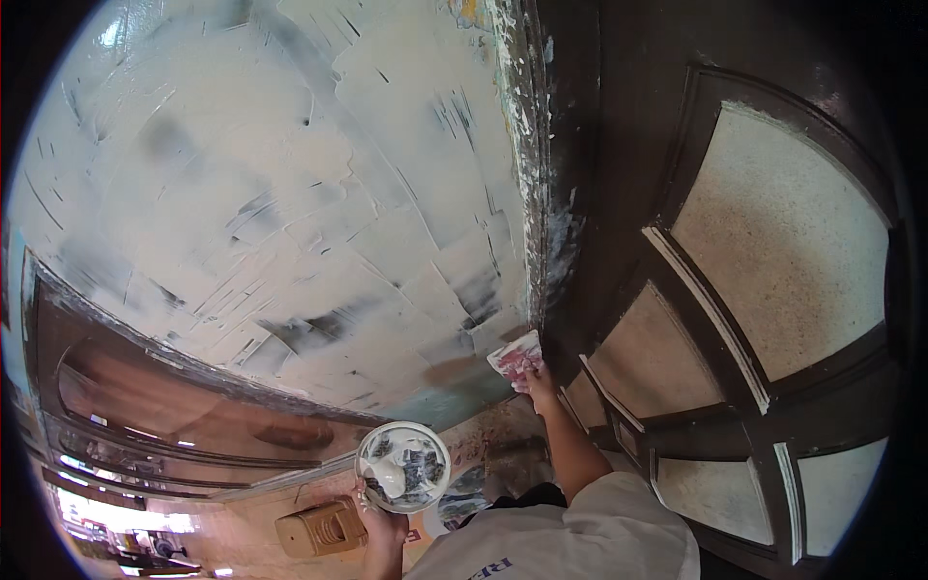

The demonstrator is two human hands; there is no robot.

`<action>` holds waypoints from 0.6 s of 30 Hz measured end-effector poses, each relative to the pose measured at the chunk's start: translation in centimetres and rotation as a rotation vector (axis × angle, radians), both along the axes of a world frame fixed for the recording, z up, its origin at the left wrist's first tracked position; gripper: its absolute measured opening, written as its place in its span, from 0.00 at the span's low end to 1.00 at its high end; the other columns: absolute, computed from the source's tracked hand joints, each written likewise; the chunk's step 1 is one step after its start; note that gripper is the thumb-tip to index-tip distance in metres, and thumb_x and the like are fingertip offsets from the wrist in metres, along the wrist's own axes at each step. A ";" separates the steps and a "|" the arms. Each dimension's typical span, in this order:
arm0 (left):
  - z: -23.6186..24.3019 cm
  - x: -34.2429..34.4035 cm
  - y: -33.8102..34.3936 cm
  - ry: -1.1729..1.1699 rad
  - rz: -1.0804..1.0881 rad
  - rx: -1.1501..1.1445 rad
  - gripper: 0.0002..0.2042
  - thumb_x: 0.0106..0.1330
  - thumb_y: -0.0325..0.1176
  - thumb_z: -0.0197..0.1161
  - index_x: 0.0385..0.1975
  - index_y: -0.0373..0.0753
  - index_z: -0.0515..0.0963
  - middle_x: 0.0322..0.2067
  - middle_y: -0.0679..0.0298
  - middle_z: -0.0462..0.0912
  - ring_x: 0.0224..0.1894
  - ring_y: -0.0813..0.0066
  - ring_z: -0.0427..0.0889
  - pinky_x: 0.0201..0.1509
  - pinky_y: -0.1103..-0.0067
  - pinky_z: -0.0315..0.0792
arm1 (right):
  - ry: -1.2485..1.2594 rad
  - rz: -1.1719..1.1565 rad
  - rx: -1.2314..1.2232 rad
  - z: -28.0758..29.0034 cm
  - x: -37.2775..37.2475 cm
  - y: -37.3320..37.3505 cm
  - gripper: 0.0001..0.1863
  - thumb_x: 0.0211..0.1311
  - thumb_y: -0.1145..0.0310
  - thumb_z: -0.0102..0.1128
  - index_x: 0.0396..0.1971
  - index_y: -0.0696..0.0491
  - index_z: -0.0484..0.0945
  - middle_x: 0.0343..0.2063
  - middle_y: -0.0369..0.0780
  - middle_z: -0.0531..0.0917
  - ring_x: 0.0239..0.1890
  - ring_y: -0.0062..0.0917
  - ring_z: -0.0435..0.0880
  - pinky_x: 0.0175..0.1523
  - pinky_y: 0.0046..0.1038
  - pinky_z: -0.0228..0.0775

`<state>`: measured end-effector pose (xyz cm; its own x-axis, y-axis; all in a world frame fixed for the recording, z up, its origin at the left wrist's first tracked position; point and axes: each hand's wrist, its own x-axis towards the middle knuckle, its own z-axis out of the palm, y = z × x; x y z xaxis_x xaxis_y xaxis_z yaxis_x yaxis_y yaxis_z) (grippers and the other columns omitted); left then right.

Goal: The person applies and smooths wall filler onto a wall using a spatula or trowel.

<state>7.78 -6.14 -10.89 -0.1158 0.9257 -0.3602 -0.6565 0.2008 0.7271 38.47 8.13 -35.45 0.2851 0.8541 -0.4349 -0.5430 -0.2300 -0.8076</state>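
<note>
My left hand (385, 525) is closed on the lower edge of a round, pale tub (401, 425) and holds it up in front of me. White putty (389, 479) lies inside the tub, with dark patches showing through it. My right hand (535, 379) grips a flat reddish spreader (510, 358) smeared with white. Its edge is at the lower right corner of the wall (271, 184), close to the dark trim; whether it touches cannot be made out. White putty covers most of this wall in uneven strokes, with grey and bluish-green patches showing.
Dark wooden framing with cream panels (783, 242) rises close on my right. A chipped vertical trim strip (527, 174) borders the wall. A dark-framed reddish-brown panel (174, 391) runs along the left. On the floor stands a brown plastic stool (319, 529).
</note>
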 end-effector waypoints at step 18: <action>0.2 1.0 1.1 -0.017 -0.019 -0.043 0.27 0.65 0.51 0.39 0.57 0.39 0.63 0.55 0.59 0.68 0.56 0.60 0.67 0.59 0.64 0.63 | -0.248 -0.082 0.104 12.0 -0.4 9.1 0.14 0.62 0.56 0.54 0.41 0.50 0.71 0.22 0.31 0.71 0.20 0.16 0.66 0.22 0.24 0.68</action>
